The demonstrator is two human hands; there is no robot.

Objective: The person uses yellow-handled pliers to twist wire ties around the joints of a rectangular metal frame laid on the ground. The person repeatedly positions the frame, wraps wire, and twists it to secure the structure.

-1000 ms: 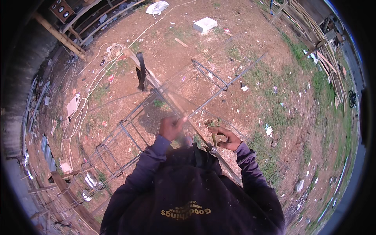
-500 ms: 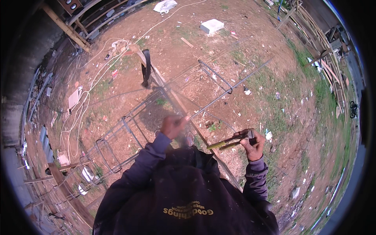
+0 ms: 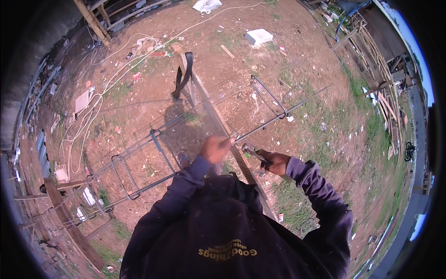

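A long cage of steel rebar (image 3: 155,184) with bent rectangular stirrups (image 3: 274,100) runs slantwise before me. It passes across a wooden beam (image 3: 214,110). My left hand (image 3: 217,149), slightly blurred, is closed, its fingertips at the near rebar where it meets the beam. What they pinch, if anything, is too small to make out. My right hand (image 3: 277,163) grips a pair of pincers (image 3: 251,149). Their metal head points at the same crossing, close to my left fingertips. My palm and fingers partly hide the handles.
A black strap (image 3: 185,74) hangs over the beam's far end. A pale block (image 3: 259,36) and a white sack (image 3: 206,5) lie on the dirt ahead. A pale cable (image 3: 108,86) loops at left. Another wooden beam (image 3: 74,232) lies under the cage's left end.
My right hand has swung leftward with the pincers, whose head has come to the rebar beside the beam. My left hand stays near the rebar. The whole view has shifted a little.
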